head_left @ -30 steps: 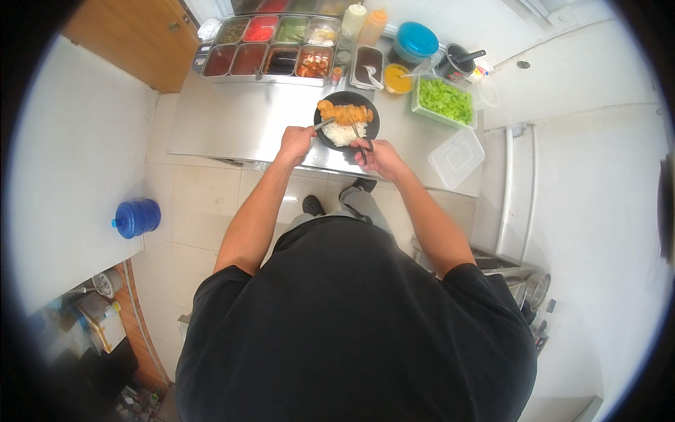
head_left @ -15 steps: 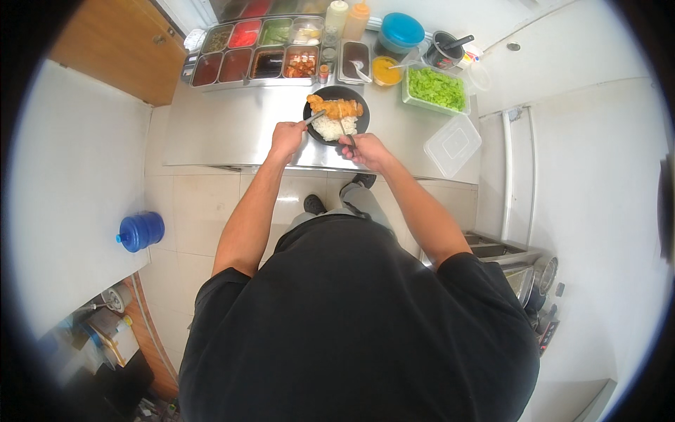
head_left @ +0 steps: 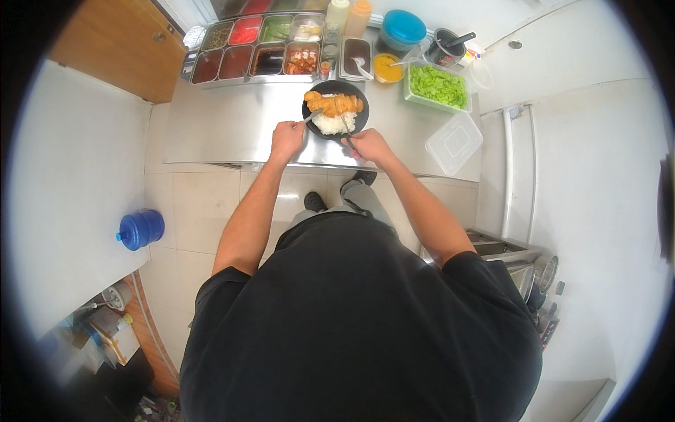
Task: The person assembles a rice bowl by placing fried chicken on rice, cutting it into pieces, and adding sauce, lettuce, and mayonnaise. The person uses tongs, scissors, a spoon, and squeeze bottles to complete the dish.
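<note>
A black bowl (head_left: 336, 86) stands near the front edge of the steel counter. White rice (head_left: 332, 125) fills its near side, and a golden fried cutlet (head_left: 325, 105) lies across the far side, with cut lines toward its right end. My left hand (head_left: 287, 139) is closed round slim metal tongs (head_left: 313, 114), whose tip touches or nearly touches the cutlet's near left edge. At the bowl's near right rim, my right hand (head_left: 370, 146) grips dark-handled scissors (head_left: 348, 131). The blades point away from me over the rice and reach the cutlet; their tips are hard to make out.
Behind the bowl are steel topping trays (head_left: 251, 79), a sauce tray (head_left: 356, 58), squeeze bottles (head_left: 358, 19) and a yellow sauce tub (head_left: 388, 69). A lettuce box (head_left: 437, 87) and its clear lid (head_left: 455, 144) sit to the right. A blue water jug (head_left: 140, 230) lies on the floor.
My right hand has shifted slightly to the right with the scissors, and its fingers look more closed on the handles. My left hand and the tongs stay nearly in place.
</note>
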### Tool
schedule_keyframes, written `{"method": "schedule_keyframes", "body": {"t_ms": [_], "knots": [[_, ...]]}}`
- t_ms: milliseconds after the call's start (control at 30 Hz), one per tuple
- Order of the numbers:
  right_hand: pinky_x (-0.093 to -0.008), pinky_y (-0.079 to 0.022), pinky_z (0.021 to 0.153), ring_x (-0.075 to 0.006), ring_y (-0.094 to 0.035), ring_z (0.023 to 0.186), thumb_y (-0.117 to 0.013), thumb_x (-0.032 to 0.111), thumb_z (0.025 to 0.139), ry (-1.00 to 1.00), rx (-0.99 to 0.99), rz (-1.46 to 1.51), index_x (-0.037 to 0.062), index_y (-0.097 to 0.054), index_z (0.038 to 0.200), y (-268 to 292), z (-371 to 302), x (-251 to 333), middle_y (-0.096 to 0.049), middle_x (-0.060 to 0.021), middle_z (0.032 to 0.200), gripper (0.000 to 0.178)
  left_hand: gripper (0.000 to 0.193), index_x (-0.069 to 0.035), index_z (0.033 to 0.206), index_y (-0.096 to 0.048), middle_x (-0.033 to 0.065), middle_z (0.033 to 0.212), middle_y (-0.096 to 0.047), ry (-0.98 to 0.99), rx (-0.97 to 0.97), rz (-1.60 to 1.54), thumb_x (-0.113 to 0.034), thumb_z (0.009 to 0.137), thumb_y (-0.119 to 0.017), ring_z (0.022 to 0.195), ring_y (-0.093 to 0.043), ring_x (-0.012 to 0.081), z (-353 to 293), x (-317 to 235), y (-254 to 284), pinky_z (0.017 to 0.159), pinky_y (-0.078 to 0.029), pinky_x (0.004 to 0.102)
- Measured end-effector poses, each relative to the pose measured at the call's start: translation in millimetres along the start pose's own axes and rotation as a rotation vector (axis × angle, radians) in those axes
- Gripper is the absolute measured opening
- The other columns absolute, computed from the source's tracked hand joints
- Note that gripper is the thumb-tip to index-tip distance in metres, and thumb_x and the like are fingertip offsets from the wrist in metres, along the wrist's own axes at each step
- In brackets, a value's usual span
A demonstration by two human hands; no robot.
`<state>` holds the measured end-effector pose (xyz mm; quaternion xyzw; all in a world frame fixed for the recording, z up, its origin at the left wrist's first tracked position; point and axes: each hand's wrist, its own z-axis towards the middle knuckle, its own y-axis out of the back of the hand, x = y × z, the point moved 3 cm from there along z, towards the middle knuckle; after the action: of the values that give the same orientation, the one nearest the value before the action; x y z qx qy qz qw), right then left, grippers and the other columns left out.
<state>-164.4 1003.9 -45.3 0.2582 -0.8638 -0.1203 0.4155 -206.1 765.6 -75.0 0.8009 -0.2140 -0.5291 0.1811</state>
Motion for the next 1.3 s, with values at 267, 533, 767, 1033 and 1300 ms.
{"method": "schedule_keyframes", "body": {"t_ms": [267, 533, 767, 1033, 1300], "knots": [[-0.0381, -0.058, 0.074, -0.0284, -0.071, 0.067, -0.066, 0.031, 0.082, 0.11, -0.068, -0.486, 0.0011, -0.074, 0.075, 3, 9, 16, -0.072, -0.014, 0.071, 0.031, 0.043, 0.006, 0.105, -0.072, 0.0272, 0.093, -0.071, 0.003, 0.004, -0.032, -0.034, 0.091, -0.062, 0.091, -0.07, 0.0376, 0, 10, -4, 0.086, -0.053, 0.0412], [-0.0372, -0.052, 0.062, -0.0237, -0.065, 0.057, -0.068, 0.034, 0.086, 0.147, -0.031, -0.352, 0.0004, -0.075, 0.079, 6, 19, 18, -0.07, -0.0137, 0.069, 0.035, 0.042, 0.005, 0.105, -0.072, 0.0263, 0.088, -0.072, 0.058, -0.019, -0.08, -0.033, 0.091, -0.061, 0.085, -0.071, 0.0354, -9, 12, -8, 0.082, -0.054, 0.0409], [-0.0352, -0.049, 0.058, -0.018, -0.059, 0.052, -0.068, 0.032, 0.087, 0.037, -0.041, -0.037, 0.0028, -0.074, 0.073, 1, 22, 16, -0.065, -0.0073, 0.058, 0.033, 0.042, 0.006, 0.104, -0.071, 0.0258, 0.082, -0.071, 0.046, -0.032, -0.103, -0.033, 0.091, -0.061, 0.076, -0.071, 0.0342, -13, 8, -8, 0.076, -0.055, 0.0406], [-0.0328, -0.053, 0.062, -0.0173, -0.067, 0.058, -0.066, 0.033, 0.09, 0.087, -0.019, -0.356, 0.0046, -0.074, 0.07, 8, 22, 13, -0.068, -0.0073, 0.061, 0.035, 0.041, 0.008, 0.1, -0.072, 0.0242, 0.081, -0.071, 0.032, -0.054, -0.17, -0.031, 0.091, -0.062, 0.078, -0.071, 0.0312, -9, 7, -8, 0.076, -0.053, 0.0386], [-0.0266, -0.04, 0.044, -0.0131, -0.056, 0.052, -0.072, 0.033, 0.085, -0.024, 0.021, 0.091, -0.0016, -0.075, 0.087, 16, 0, 17, -0.064, -0.0084, 0.067, 0.035, 0.039, 0.008, 0.098, -0.072, 0.0211, 0.081, -0.071, -0.022, -0.03, -0.239, -0.03, 0.091, -0.063, 0.075, -0.069, 0.0279, -5, -3, -6, 0.074, -0.052, 0.0378]]}}
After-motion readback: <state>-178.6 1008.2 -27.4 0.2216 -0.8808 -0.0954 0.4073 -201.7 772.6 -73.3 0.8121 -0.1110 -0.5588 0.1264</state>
